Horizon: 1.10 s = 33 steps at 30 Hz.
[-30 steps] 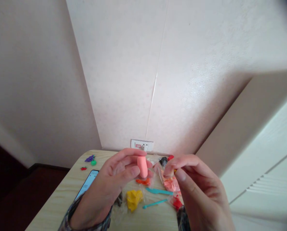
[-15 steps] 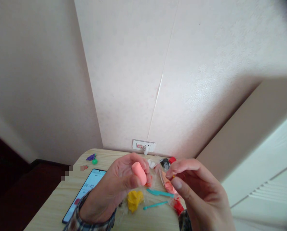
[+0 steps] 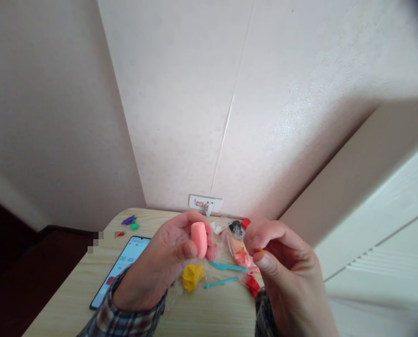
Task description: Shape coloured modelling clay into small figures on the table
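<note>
My left hand (image 3: 159,267) holds a short pink clay cylinder (image 3: 199,238) upright between thumb and fingers, above the wooden table (image 3: 209,318). To its right, my right hand (image 3: 282,267) pinches a tiny orange bit of clay (image 3: 259,251) between thumb and forefinger. The two hands are a little apart. Below them lie a yellow clay lump (image 3: 192,276) and two teal plastic tools (image 3: 226,267).
A phone (image 3: 122,269) showing a timer lies at the left of the table. Small purple, green and red clay shapes (image 3: 129,222) sit at the far left corner. Clear bags with orange, red and black clay (image 3: 242,255) lie near the wall socket (image 3: 205,204). A white cabinet stands at the right.
The pink cylinder has turned from tilted to upright in my left hand. Both hands stay raised over the table, and the view has shifted slightly.
</note>
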{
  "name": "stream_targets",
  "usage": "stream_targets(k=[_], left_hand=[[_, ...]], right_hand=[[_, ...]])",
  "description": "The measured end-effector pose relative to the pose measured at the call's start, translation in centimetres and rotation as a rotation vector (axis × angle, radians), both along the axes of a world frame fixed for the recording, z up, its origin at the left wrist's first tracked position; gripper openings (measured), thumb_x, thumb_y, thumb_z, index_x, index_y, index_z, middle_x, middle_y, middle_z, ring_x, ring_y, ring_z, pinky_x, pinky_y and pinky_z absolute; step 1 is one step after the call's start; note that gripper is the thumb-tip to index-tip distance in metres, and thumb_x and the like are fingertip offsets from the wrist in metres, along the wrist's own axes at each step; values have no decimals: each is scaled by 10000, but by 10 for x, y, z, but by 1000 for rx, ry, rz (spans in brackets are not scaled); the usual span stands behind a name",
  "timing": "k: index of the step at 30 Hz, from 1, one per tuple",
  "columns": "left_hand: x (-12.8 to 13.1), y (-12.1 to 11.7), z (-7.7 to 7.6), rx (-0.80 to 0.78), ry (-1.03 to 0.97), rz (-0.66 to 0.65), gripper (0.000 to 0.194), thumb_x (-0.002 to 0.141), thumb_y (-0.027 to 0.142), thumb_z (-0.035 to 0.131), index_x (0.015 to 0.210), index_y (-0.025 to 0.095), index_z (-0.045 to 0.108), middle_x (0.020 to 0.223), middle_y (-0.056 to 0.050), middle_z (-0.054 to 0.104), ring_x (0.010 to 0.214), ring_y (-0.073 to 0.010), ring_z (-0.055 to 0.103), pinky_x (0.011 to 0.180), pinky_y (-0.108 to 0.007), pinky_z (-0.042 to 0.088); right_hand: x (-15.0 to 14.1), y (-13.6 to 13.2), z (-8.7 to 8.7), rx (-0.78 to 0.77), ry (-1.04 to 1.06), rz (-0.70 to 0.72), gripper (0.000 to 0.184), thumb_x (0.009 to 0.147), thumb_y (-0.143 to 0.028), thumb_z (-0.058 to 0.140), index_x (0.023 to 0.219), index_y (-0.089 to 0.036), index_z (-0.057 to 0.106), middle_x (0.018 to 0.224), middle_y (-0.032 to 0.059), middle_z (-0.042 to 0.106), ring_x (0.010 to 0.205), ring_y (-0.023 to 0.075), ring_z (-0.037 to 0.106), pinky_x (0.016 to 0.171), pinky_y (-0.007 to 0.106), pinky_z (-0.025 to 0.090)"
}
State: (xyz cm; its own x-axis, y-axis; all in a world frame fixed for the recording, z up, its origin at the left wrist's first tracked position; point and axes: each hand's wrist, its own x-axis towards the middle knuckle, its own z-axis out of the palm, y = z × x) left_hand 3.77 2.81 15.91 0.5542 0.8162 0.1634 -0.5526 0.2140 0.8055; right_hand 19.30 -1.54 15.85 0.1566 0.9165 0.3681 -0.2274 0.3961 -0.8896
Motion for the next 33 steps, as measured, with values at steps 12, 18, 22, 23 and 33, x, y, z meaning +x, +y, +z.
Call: stream_targets(k=[12,18,22,23,33], left_hand=[[0,-5,1,58,-23,-65,143,705,239,688,815,164,633,712,6,617,669,-111,540,642,-211,395],[1,-4,0,53,35,-30,193,656,264,729,782,155,629,698,4,601,644,-107,516,607,-202,378],[1,-4,-1,46,67,23,217,636,291,742,756,156,622,661,7,574,619,-102,489,579,-195,356],[1,-4,-1,48,72,30,225,629,303,746,746,157,620,653,10,570,612,-100,482,572,-194,350],[4,-6,1,85,148,55,197,708,351,665,797,177,642,649,11,588,621,-116,519,608,-221,387]], right_hand=[[0,-1,2,14,42,97,105,681,-234,716,665,-217,613,632,-30,546,613,104,499,557,206,412],[-1,-2,2,0,105,67,177,658,-239,733,635,-214,560,672,-30,524,629,111,485,570,219,420],[0,-2,1,38,46,24,129,685,-244,714,658,-223,590,719,-18,550,687,125,511,625,239,426],[1,-3,1,55,19,9,101,706,-253,697,676,-228,604,734,-14,561,708,130,518,644,246,424],[-9,-11,8,106,-96,-151,188,824,-304,537,663,-207,532,713,-3,487,694,134,460,618,257,361]])
